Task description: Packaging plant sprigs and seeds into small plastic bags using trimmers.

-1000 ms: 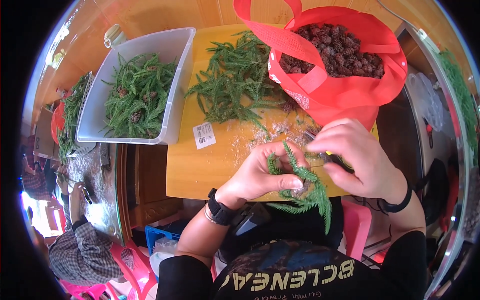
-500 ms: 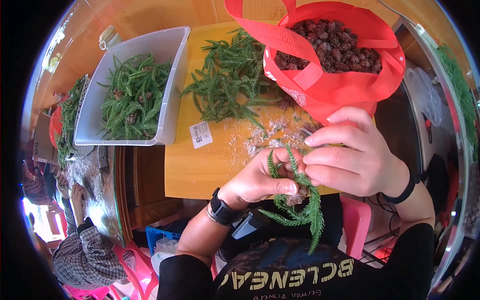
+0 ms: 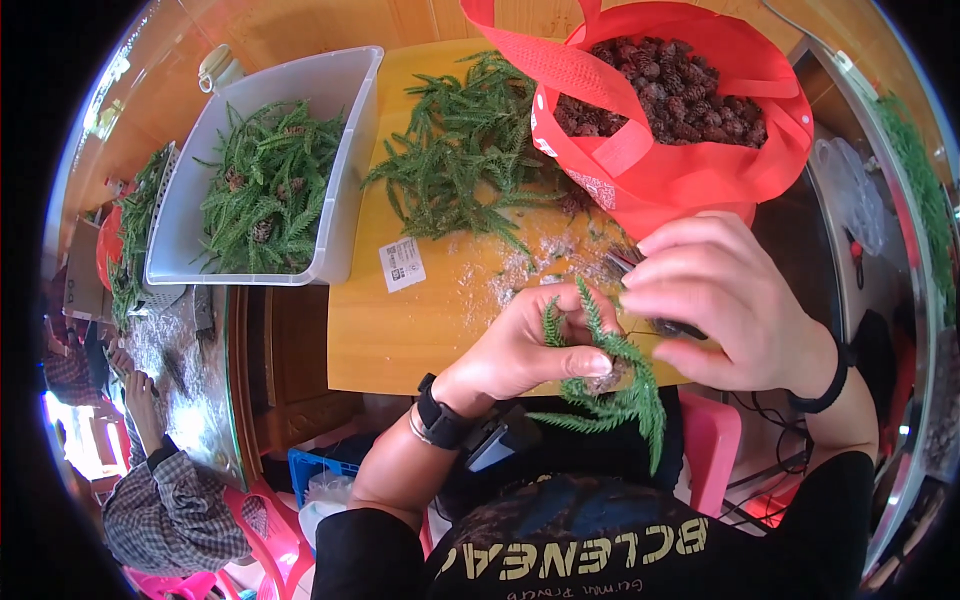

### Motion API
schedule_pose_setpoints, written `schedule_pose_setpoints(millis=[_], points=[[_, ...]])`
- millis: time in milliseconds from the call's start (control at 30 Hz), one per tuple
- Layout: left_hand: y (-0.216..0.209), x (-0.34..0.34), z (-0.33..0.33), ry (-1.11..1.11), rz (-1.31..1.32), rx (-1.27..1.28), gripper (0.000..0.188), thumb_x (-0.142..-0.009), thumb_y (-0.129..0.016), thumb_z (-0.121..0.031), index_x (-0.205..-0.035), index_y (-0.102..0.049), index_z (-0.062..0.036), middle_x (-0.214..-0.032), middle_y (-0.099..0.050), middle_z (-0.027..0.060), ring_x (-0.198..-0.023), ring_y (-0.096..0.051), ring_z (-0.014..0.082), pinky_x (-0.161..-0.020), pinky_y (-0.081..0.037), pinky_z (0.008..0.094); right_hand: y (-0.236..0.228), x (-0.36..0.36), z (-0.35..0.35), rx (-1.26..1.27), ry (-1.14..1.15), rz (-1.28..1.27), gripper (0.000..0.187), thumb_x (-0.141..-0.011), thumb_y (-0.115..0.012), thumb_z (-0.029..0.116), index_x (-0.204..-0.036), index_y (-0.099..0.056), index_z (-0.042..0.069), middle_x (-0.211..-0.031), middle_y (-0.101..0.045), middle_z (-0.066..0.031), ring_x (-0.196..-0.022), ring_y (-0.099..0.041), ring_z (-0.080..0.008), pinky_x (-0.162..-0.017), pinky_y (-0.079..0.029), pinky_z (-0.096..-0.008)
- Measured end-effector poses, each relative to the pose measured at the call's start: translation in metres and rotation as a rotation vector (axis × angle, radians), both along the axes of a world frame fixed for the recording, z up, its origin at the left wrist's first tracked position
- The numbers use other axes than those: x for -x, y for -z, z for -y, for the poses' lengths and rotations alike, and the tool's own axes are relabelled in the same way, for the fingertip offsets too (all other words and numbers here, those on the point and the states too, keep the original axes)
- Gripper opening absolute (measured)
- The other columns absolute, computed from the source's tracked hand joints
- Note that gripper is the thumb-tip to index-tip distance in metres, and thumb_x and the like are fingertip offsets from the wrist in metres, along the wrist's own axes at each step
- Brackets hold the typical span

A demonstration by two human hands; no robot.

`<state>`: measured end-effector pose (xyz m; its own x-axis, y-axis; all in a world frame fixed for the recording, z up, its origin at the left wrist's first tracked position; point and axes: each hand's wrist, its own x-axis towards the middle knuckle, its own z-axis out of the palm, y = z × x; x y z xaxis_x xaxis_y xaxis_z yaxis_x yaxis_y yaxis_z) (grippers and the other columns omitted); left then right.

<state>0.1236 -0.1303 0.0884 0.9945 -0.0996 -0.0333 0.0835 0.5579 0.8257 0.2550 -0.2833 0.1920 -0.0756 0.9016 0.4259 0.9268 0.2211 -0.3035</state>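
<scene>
Over the table's near edge, my left hand (image 3: 530,345) pinches a green artificial pine sprig (image 3: 645,405) between thumb and fingers. A small brown pine cone (image 3: 605,380) sits among its needles, partly covered by my thumb. My right hand (image 3: 725,305) hovers just right of the sprig, its fingers apart. A thin dark strand, perhaps wire, runs from the sprig toward that hand. A metal-tipped tool (image 3: 625,260) lies partly hidden behind the right fingers; its kind is unclear.
A heap of green sprigs (image 3: 455,160) lies on the yellow table (image 3: 390,345). Left of it stands a translucent bin (image 3: 345,185) with sprigs and cones. A red bag (image 3: 665,185) full of pine cones (image 3: 680,95) stands back right. Another person's hand (image 3: 140,395) works at a left table.
My right hand has drawn slightly right, off the sprig, and its fingers have spread. The sprig has shifted a little right and up in my left hand.
</scene>
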Motion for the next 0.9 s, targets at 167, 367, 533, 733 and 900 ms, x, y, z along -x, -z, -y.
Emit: schedule_pose_setpoints(millis=[167,367,533,733,900], points=[[-0.002,0.002,0.006,0.052,-0.05,0.29,0.041,-0.066,-0.079,-0.017,-0.093,-0.052,-0.0018,-0.083,-0.059,0.0056,-0.075,-0.058,0.0126,-0.066,-0.048,0.0251,0.01,-0.003,0.004,-0.09,-0.05,0.283,0.022,-0.066,-0.067,0.013,-0.088,-0.061,0.011,-0.093,-0.059,-0.0038,-0.091,-0.055,-0.0249,-0.076,-0.043,-0.0406],[-0.005,0.001,0.007,0.069,-0.019,0.251,0.036,-0.068,-0.077,-0.012,-0.092,-0.051,-0.0019,-0.083,-0.058,0.0046,-0.074,-0.057,0.0116,-0.066,-0.047,0.024,0.004,0.002,0.005,-0.083,-0.031,0.319,0.014,-0.065,-0.067,0.011,-0.077,-0.06,0.011,-0.085,-0.059,-0.0006,-0.091,-0.055,-0.0221,-0.077,-0.042,-0.0404],[-0.015,0.0,0.005,-0.185,0.307,-0.667,0.026,-0.075,-0.071,-0.006,-0.095,-0.055,-0.0015,-0.091,-0.06,0.0062,-0.084,-0.058,0.0128,-0.075,-0.047,0.0261,0.008,0.005,0.008,0.143,0.153,0.053,0.015,-0.065,-0.069,0.013,-0.075,-0.059,0.009,-0.081,-0.059,-0.0013,-0.091,-0.055,-0.0235,-0.079,-0.041,-0.0398],[-0.008,0.003,0.006,-0.046,0.095,0.012,0.032,-0.071,-0.075,-0.011,-0.091,-0.053,-0.0015,-0.089,-0.06,0.0079,-0.079,-0.057,0.0132,-0.071,-0.046,0.0261,-0.001,0.01,0.007,0.019,0.185,0.046,0.019,-0.065,-0.07,0.016,-0.081,-0.061,0.009,-0.088,-0.059,-0.0026,-0.091,-0.055,-0.0255,-0.083,-0.039,-0.0424],[-0.01,0.005,0.006,0.058,0.025,0.195,0.036,-0.069,-0.077,-0.014,-0.091,-0.052,-0.0017,-0.088,-0.059,0.0076,-0.077,-0.056,0.0122,-0.068,-0.046,0.0244,-0.002,0.01,0.011,-0.174,0.092,0.477,0.014,-0.064,-0.065,0.016,-0.077,-0.06,0.014,-0.084,-0.057,0.0031,-0.092,-0.055,-0.0177,-0.083,-0.04,-0.0427]])
